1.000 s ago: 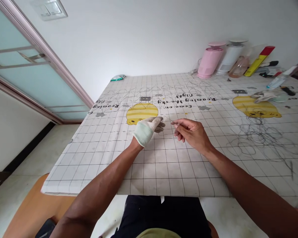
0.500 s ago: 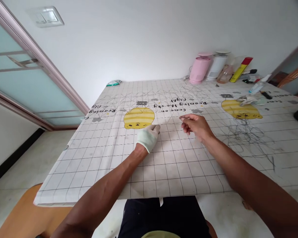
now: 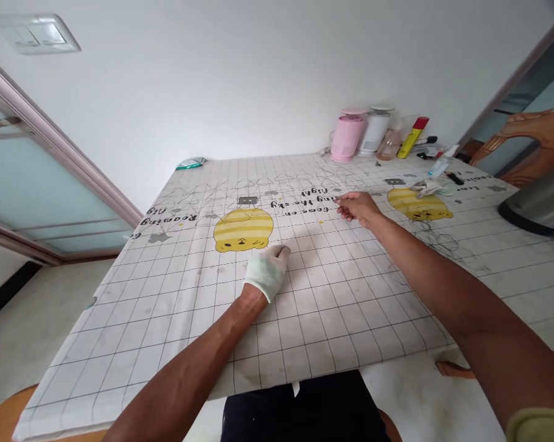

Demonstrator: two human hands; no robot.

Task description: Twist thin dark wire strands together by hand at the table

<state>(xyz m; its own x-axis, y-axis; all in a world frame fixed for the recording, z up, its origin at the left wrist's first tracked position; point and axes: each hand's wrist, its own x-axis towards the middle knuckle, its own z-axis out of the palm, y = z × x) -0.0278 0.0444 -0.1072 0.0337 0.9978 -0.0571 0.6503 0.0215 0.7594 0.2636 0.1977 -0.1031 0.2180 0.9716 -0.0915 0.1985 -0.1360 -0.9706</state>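
Note:
My left hand wears a white knit glove with a pale green cuff. It rests on the tablecloth with its fingers curled together, and whatever they hold is hidden. Farther right, my bare right hand is raised a little above the cloth, thumb and forefinger pinched on what looks like a fine thread, barely visible. Loose dark thread lies tangled to the right of my right forearm. More thin strands trail across the back of the table. Beyond the tangle lies a crumpled whitish glove-like cloth.
A white checked tablecloth with yellow bear prints covers the table. Along the wall stand a pink cylinder, a white cylinder, a bottle and a yellow-red can. A metal pot-like vessel stands at right, a green-white packet back left.
My right hand has moved away from my left, farther back over the printed words. My left hand stays closed on the cloth. The view has turned right, bringing the metal vessel into sight.

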